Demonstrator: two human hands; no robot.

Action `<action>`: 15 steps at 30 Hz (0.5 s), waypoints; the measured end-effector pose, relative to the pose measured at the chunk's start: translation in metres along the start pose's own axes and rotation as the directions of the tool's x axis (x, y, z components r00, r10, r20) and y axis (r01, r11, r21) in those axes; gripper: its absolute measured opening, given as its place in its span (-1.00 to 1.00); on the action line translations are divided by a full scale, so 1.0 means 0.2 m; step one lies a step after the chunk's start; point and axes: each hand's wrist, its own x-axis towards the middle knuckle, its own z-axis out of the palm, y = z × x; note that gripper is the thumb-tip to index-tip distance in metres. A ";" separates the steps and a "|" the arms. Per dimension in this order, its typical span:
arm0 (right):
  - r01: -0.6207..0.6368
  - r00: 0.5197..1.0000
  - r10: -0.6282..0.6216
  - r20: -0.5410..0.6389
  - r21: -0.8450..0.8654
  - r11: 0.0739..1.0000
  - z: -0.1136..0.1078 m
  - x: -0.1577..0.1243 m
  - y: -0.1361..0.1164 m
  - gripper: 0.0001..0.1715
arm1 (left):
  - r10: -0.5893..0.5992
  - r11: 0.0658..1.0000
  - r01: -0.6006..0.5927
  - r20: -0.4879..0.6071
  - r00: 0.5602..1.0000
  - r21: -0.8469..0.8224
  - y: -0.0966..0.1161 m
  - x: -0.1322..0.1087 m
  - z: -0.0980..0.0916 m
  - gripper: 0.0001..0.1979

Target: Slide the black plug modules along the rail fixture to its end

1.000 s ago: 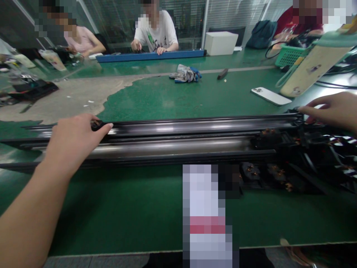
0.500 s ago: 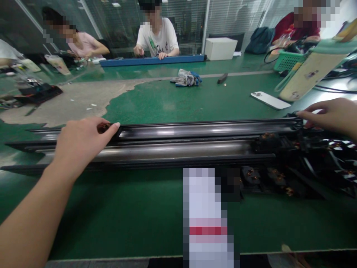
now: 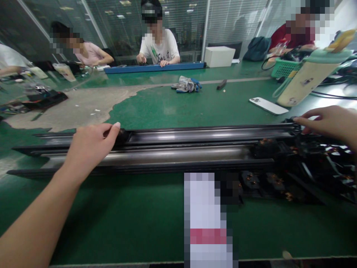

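Two long dark metal channels lie side by side across the green table, the rear one point(image 3: 206, 134) narrower than the front one point(image 3: 173, 155). My left hand point(image 3: 93, 143) grips a small black part point(image 3: 122, 137) set in the rear channel, left of the middle; its fingertips are partly hidden. At the right end of the same channel, my right hand point(image 3: 325, 121) pinches a small black end piece point(image 3: 295, 125). Black parts with copper-coloured contacts point(image 3: 266, 145) sit at the front channel's right end, and more point(image 3: 251, 179) lie in front of it.
Behind the channels are a white phone point(image 3: 268, 106), a tilted cream bottle point(image 3: 309, 80), grey-blue gloves point(image 3: 186, 85) and a green basket point(image 3: 284, 68). A person point(image 3: 160, 46) across the table handles a blue bar point(image 3: 156, 67). A blurred pale strip point(image 3: 206, 208) covers the front centre.
The view has tilted, so the scene sits slightly lower. My left hand and the black part under it have shifted slightly right; my right hand keeps its place at the channel's end.
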 end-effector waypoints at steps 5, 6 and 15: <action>0.000 1.000 0.000 0.011 0.010 1.000 0.01 0.02 0.02 -0.56 | 0.013 0.999 -0.011 -0.038 0.999 0.030 0.01 -0.01 0.02 -0.31; -0.005 1.000 0.004 0.019 0.013 1.000 0.01 0.01 0.01 -0.56 | 0.011 0.999 -0.009 -0.040 0.999 0.045 0.02 -0.01 0.02 -0.30; -0.024 1.000 0.024 0.015 -0.003 1.000 -0.01 -0.04 -0.05 -0.57 | 0.024 0.997 -0.018 -0.078 0.997 0.069 0.03 -0.01 0.04 -0.22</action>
